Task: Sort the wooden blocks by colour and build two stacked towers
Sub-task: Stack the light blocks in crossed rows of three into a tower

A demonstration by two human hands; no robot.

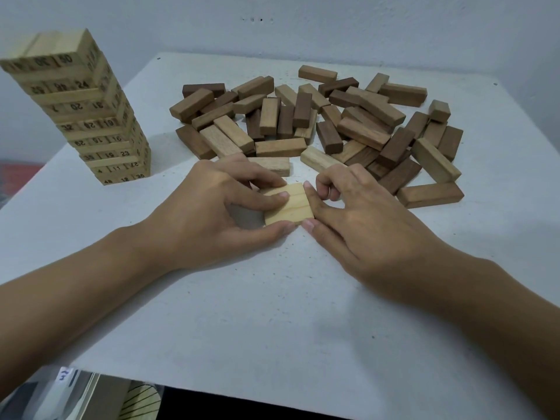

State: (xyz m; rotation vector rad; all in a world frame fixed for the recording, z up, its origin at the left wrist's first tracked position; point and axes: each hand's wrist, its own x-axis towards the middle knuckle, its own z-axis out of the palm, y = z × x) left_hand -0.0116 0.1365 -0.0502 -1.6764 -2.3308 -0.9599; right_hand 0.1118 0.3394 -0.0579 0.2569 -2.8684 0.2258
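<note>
On the far left of the table (pixel 272 313) the pale numbered tower (pixel 88 116) is already up and looks pretty much finished, many layers high with a slight twist to it. So I'd say the light half of the job is nearly done. The dark half hasn't started at all: the loose brown blocks (pixel 333 122) are just lying in a jumbled pile across the back and right of the table, nothing stacked. Front and centre, a row of three pale blocks (pixel 292 207) lies flat on the table, side by side. The left hand (pixel 212 213) grips its left end, thumb on the near edge and fingers over the top and far side. The right hand (pixel 363 219) pinches the right end between index fingertip and thumb, other fingers curled in. My guess is that this row is being squared up as one last layer for the pale tower. After that it's the whole brown tower left to build.
</note>
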